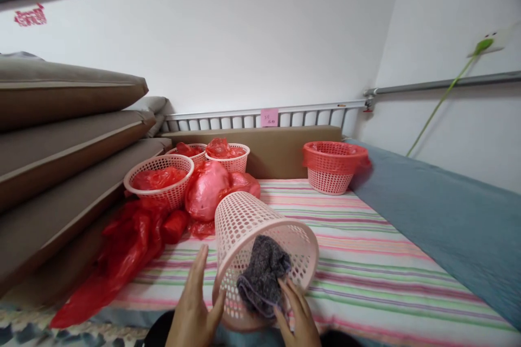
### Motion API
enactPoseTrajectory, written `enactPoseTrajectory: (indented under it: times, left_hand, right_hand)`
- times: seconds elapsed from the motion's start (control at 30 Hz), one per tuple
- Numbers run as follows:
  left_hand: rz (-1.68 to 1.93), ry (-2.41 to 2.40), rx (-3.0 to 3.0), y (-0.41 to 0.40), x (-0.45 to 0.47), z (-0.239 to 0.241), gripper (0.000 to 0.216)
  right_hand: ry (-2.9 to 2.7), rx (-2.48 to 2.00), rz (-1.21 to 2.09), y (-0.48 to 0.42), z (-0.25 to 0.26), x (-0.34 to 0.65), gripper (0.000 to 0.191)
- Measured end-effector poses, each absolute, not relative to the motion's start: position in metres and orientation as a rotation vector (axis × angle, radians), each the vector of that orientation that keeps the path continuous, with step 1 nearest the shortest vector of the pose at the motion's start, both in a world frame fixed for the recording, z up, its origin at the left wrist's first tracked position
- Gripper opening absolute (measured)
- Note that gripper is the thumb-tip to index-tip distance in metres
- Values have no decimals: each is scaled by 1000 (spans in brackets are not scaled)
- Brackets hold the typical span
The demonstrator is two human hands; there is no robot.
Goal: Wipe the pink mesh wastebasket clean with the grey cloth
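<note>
A pink perforated basket (244, 222) lies tilted on the striped bedsheet (366, 265), its mouth facing me. My left hand (194, 303) cups its left rim, fingers stretched along the outside. My right hand (298, 314) pinches a grey knitted cloth (262, 274) that hangs inside the basket's mouth.
Three pink baskets (160, 176) lined with red plastic bags stand at the back left, loose red bags (130, 238) beside them. Another red-lined basket (331, 165) sits at the back right. Stacked brown cushions (61, 135) fill the left; a blue blanket (448, 222) lies right.
</note>
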State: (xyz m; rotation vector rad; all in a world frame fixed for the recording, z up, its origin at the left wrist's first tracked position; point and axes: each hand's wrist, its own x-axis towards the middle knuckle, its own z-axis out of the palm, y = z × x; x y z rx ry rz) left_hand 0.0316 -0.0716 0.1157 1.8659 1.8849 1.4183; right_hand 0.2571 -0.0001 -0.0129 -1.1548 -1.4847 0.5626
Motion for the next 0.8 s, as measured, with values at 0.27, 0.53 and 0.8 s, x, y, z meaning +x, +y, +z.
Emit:
enactPoseTrajectory:
  times: [0.27, 0.53, 0.8]
  left_hand:
    - [1045, 1792, 1356, -23, 47, 76, 71]
    - [1131, 1646, 1269, -99, 27, 132, 60]
    - [844, 1719, 1126, -164, -8, 210, 33]
  right_hand:
    - [-1965, -1950, 303, 51, 49, 194, 73]
    - [-2278, -1735, 601, 17, 83, 211, 67]
    - [-2124, -1179, 880, -88, 168, 247, 74]
